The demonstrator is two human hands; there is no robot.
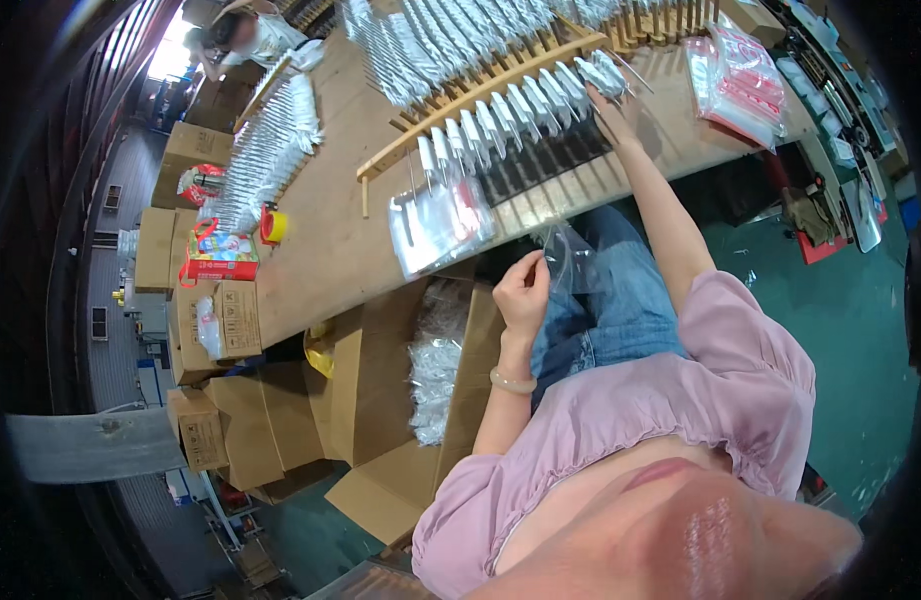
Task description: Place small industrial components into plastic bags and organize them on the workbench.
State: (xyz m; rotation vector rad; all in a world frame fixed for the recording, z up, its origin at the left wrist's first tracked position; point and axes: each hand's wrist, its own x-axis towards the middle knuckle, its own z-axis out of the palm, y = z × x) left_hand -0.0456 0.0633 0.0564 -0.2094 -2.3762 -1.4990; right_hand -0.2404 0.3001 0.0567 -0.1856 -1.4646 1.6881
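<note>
My left hand [522, 295] is closed in a pinch on a clear plastic bag [573, 262], held above my lap in front of the table edge. My right hand [615, 118] reaches across the table to the right end of a wooden rack. Its fingers close on the end piece, a white-covered metal tool [603, 72] with a thin rod. Several similar white pieces [508, 118] with thin metal rods stand in a slanting row along the rack [461, 103]. The fingertips of my right hand are partly hidden by the piece.
A stack of clear bags [436, 235] lies at the table's near edge. More bags with red print [738, 85] lie at the right. Wrapped pieces [271, 150], yellow tape [274, 226] and a colourful box [221, 252] stand left. Below, an open carton [381, 375] holds clear wrapped items. Someone sits far left.
</note>
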